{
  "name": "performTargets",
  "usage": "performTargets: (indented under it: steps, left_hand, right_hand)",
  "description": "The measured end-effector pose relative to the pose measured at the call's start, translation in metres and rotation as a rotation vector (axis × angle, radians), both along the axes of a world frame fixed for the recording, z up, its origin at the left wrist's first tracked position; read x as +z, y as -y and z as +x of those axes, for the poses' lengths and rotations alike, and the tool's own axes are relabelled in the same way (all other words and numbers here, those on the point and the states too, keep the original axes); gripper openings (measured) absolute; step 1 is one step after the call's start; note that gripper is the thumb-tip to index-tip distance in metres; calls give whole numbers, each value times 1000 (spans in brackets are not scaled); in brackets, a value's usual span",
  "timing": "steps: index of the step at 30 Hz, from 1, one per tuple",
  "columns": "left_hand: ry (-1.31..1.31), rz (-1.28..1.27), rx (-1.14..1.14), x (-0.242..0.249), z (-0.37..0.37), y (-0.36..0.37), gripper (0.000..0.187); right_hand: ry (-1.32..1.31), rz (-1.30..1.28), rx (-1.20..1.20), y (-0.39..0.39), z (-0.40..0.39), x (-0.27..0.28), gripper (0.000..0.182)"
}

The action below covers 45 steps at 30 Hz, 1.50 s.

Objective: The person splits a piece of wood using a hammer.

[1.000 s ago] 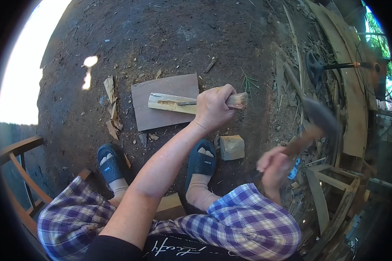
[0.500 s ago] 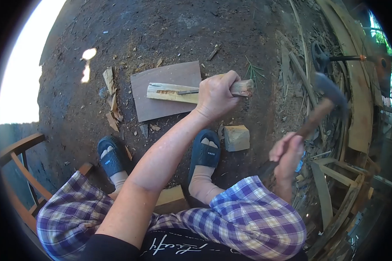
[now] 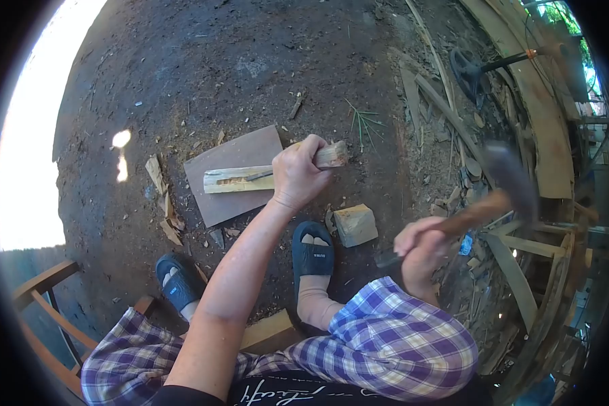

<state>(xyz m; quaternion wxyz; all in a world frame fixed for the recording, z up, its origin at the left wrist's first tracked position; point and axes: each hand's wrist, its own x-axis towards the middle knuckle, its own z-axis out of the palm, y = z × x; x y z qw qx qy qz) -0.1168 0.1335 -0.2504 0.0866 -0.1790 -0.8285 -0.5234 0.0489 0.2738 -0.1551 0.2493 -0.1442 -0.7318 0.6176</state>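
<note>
My left hand [image 3: 301, 172] is closed round a chisel, its worn wooden handle end [image 3: 331, 155] sticking out to the right. The narrow metal blade [image 3: 258, 176] slants low into a slot cut in a pale piece of wood [image 3: 216, 181]. That piece lies on a flat brown board [image 3: 213, 215]; my fist hides its right end. Out to the right, my right hand [image 3: 423, 247] grips a hammer [image 3: 477, 211] by its wooden handle. The hammer's head is raised, blurred by motion, and apart from the chisel.
Near my sandalled right foot [image 3: 312, 254] sits a wooden block [image 3: 355, 225]. Wood shavings [image 3: 162, 196] lie left of the board. Scrap wood [image 3: 446, 101] and a wooden frame [image 3: 514, 271] line the right side. A chair-like wooden frame [image 3: 47, 284] stands at left.
The view has shifted, so the board and wood sit lower and further left. My right hand still holds the hammer out to the side, its handle now more level. The chisel stays in the slot.
</note>
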Motion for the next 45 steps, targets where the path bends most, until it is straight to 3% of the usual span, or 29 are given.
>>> performTargets:
  steps: [1,3,5,7,9,11,13,14,18,21,23,25,29,31,34,37,40,42,45]
  left_hand:
    - [13,9,-11,1,-1,3,22]
    - [14,-44,-7,-5,-3,6,21]
    - [27,-102,-1,-10,-4,6,21]
    - [25,-85,-19,-11,-2,7,21]
    - [29,-95,-31,-13,-2,8,21]
    - [61,-110,-32,-11,-2,7,21]
    - [62,-122,-31,-12,-3,7,21]
    - [67,-138,-29,-11,-3,8,22]
    - [69,-129,-58,-16,-1,14,23]
    - [38,-128,-51,-18,-1,10,24]
    - [51,-129,-57,-19,-3,11,27]
    - [74,-161,-84,-23,-2,11,26]
    - [19,-329,-237,-58,7,8,22]
    - [-85,-327,-225,-70,13,7,18]
    - [-31,-321,-255,-53,7,13,21]
    - [97,-147,-138,-2,-22,36,29]
    - [26,300,0,16,-66,71,16]
    - [243,348,153,29,-85,100,20]
    - [362,404,299,38,-91,134,22]
  right_hand:
    - [219,201,110,-11,12,-21,38]
    - [679,2,105,3,6,-22,33]
    - [638,-160,-11,-13,6,-16,31]
    - [489,-128,16,-16,6,-6,33]
    - [60,-113,49,-13,2,4,33]
    - [8,-113,30,-2,4,-8,32]
    - [500,99,137,0,8,-31,32]
    - [648,81,182,-2,5,-37,33]
    - [446,2,50,-8,10,-23,33]
    - [226,-8,121,-7,10,-31,34]
    - [283,26,153,-7,11,-46,34]
    - [705,-28,152,-4,3,-51,34]
    - [633,-203,-51,-6,16,-74,35]
    - [644,-232,-38,-10,18,-76,36]
    - [674,-282,-25,-10,28,-86,38]
    - [733,-299,-36,-10,40,-98,37]
    - [802,-215,-15,-14,50,-108,37]
    - [875,-194,-41,-16,57,-114,37]
    - [921,-229,-72,-18,64,-124,37]
